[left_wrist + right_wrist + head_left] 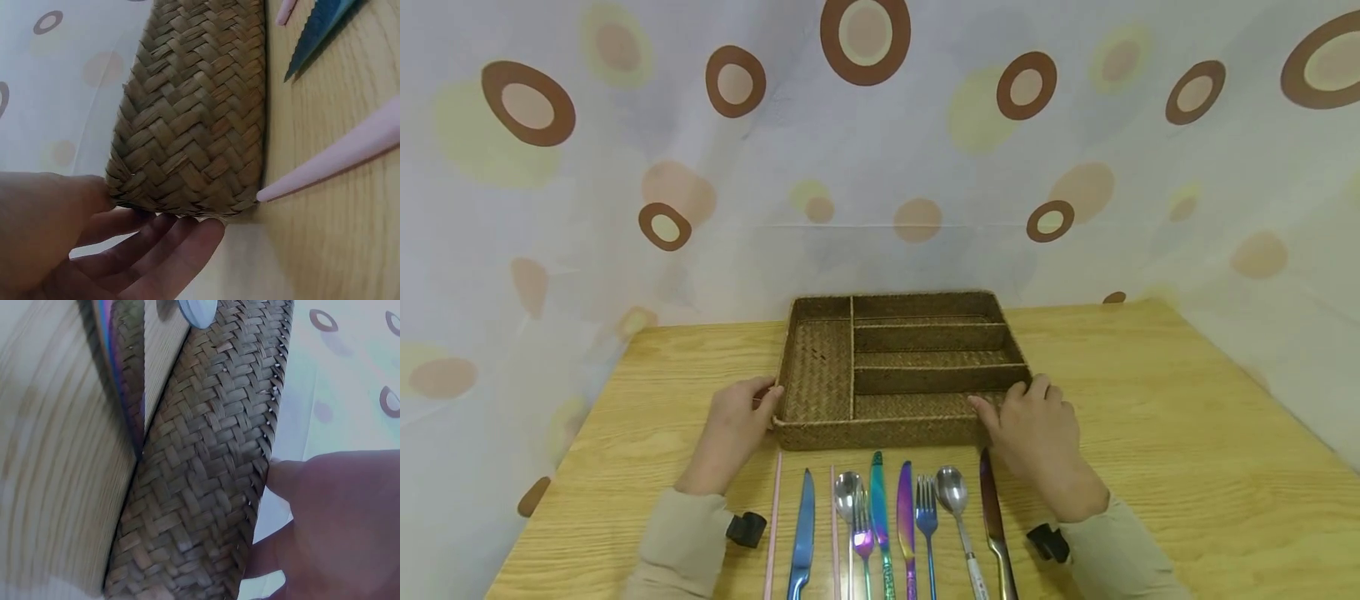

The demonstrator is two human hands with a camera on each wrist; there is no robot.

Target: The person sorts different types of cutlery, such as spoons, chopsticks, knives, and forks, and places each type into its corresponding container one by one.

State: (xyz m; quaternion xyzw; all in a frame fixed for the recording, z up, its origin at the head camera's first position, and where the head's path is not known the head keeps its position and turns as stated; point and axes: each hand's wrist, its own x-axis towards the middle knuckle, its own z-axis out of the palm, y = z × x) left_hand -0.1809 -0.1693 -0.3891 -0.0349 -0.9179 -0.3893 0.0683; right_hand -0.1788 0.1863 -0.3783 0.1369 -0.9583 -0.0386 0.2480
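Note:
A brown woven tray (887,433) with several compartments, all bare, lies flat at the table's far side. My left hand (735,425) grips its near left corner; in the left wrist view the thumb is at the rim and the fingers (187,250) lie against the side wall. At the near right corner my right hand (1037,429) holds the tray, thumb over the front rim and fingers over the right side. The tip of a pink chopstick (331,156) lies close to the tray's front wall. A dark knife (992,517) points at that wall near my right hand.
Cutlery lies in a row before the tray: a blue knife (803,533), a second pink chopstick (834,533), spoons (952,492), forks (927,517) and more knives (906,508). A patterned cloth (917,167) hangs behind the wooden table (1150,417).

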